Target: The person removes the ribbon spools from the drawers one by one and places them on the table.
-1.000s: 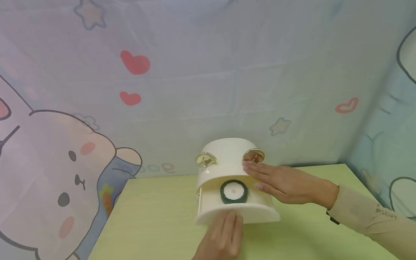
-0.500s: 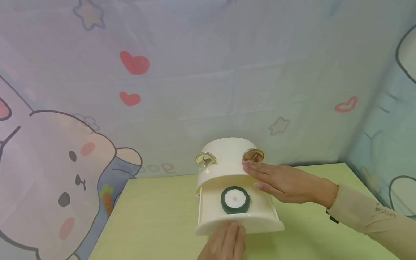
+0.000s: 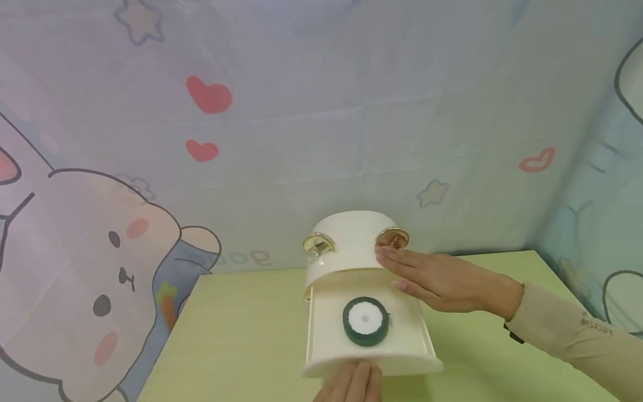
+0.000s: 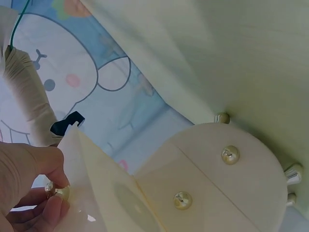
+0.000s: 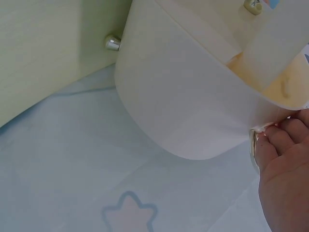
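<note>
A cream rounded box [image 3: 349,240] with two gold ring handles [image 3: 318,244] stands on the green table [image 3: 241,335]. Its lower drawer [image 3: 326,318] is pulled out toward me and holds a dark green roll with a white centre [image 3: 365,321]. My right hand [image 3: 437,279] lies flat, fingers straight, on the box's top right side, its fingertips [image 5: 282,145] beside one gold ring. My left hand [image 3: 354,382] is at the drawer's front edge; in the left wrist view its fingers [image 4: 53,195] pinch a small pearl knob [image 4: 63,192].
A cartoon rabbit cloth [image 3: 100,251] hangs behind and to both sides of the table. Two more pearl knobs [image 4: 230,154] sit on the box's front and short metal feet [image 4: 221,118] under it. Bare tabletop lies left and right of the box.
The drawer has slid further out toward me with my left hand drawing back, and the green roll has come fully into view. My right hand has stayed on the box.
</note>
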{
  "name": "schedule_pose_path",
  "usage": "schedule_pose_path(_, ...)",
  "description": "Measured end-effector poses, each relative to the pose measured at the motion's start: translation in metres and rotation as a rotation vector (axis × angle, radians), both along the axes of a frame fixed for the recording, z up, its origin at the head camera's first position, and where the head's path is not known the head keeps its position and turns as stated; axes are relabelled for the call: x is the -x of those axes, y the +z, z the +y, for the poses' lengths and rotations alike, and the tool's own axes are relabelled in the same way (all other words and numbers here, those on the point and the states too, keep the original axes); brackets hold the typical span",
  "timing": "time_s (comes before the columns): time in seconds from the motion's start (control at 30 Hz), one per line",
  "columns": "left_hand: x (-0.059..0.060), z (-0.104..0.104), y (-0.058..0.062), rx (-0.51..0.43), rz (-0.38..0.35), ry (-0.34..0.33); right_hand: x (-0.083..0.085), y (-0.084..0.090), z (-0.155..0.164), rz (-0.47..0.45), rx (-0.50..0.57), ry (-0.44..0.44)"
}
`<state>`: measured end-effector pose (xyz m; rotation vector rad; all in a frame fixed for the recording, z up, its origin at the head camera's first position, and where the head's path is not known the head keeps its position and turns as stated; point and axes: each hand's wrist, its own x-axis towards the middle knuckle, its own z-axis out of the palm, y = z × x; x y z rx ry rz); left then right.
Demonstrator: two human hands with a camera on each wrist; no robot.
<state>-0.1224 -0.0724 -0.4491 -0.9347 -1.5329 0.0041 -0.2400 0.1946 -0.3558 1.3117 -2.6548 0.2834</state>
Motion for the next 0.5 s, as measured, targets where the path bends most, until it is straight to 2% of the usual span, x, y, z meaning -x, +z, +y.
schedule_pose_path(0.17,-0.007,-0.002,-0.006,0.015,-0.098,0.069,0.001,0.0,0.0,0.002,0.0,-0.005)
schedule_pose_path(0.27,-0.008,-0.004,-0.009,0.026,-0.14,0.076,0.001,0.0,-0.001,-0.002,0.002,-0.008)
schedule_pose_path(0.43,-0.001,-0.007,-0.015,0.021,-0.093,0.04,0.0,0.0,-0.001,-0.005,0.002,-0.011)
schedule_pose_path(0.5,0.0,-0.008,-0.02,0.018,-0.105,0.034,0.0,-0.001,-0.001,-0.002,0.004,-0.01)
